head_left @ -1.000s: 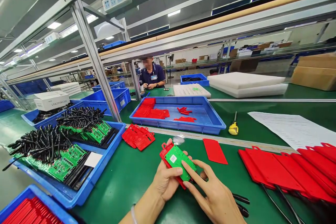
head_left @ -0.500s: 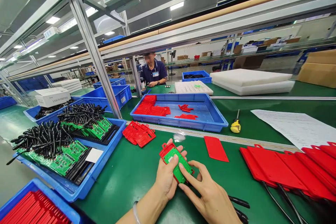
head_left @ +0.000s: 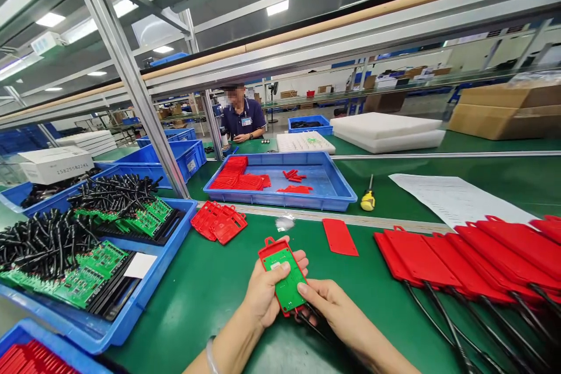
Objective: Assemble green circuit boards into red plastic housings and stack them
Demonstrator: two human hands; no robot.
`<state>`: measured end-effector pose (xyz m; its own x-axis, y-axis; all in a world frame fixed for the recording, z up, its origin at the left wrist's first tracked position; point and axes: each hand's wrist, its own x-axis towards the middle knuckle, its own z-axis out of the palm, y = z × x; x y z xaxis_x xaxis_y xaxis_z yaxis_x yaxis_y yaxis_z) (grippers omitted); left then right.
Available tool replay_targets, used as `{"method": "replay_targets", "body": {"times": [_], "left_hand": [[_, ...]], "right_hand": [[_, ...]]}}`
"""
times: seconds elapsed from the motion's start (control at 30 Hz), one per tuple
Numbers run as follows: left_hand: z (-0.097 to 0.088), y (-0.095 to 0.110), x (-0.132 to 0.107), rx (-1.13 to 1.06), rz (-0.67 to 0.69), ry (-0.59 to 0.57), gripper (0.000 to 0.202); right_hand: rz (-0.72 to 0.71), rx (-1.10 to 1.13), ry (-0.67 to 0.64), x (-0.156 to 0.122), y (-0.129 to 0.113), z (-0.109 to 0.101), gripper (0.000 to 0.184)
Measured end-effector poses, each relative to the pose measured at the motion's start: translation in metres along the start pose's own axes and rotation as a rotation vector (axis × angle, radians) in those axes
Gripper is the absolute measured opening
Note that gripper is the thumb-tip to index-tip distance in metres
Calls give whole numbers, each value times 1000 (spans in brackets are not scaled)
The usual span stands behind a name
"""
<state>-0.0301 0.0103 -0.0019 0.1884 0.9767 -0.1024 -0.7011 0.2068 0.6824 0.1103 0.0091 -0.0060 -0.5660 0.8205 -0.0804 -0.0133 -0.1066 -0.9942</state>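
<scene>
My left hand point(head_left: 263, 298) grips a red plastic case point(head_left: 268, 245) with a green circuit board point(head_left: 284, 280) lying in it, thumb on top of the board. My right hand point(head_left: 335, 310) presses its thumb on the board's near end, fingers curled beside the case. Black cables point(head_left: 313, 324) trail from under the case below my right hand. A flat red lid point(head_left: 339, 236) lies on the green table just beyond.
A blue tray point(head_left: 144, 289) at left holds green boards with black cables. Loose red cases point(head_left: 218, 223) and a blue bin point(head_left: 337, 187) of red parts sit ahead. Finished red cases point(head_left: 460, 260) with cables lie at right. A yellow screwdriver point(head_left: 367, 200) and paper point(head_left: 451, 198) are behind. A person point(head_left: 241, 120) sits opposite.
The board has gone from tilted over the case to lying flat inside it. My right hand slid to the near end. The view shifted slightly right.
</scene>
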Motion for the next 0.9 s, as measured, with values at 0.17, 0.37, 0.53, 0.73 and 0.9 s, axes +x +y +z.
{"method": "replay_targets", "body": {"times": [0.17, 0.37, 0.53, 0.73, 0.9], "left_hand": [[-2, -2, 0, 38, 22, 22, 67], [-2, -4, 5, -96, 3, -4, 69], [-2, 1, 11, -108, 210, 106, 68], [1, 7, 12, -135, 318, 182, 70], [9, 4, 10, -148, 359, 193, 68]], "right_hand": [[23, 110, 55, 0, 4, 11, 62], [63, -308, 96, 1, 4, 3, 59], [-457, -1102, 438, -7, 3, 1, 37], [-700, -1269, 405, -6, 6, 14, 39], [-524, -847, 313, -4, 12, 22, 37]]}}
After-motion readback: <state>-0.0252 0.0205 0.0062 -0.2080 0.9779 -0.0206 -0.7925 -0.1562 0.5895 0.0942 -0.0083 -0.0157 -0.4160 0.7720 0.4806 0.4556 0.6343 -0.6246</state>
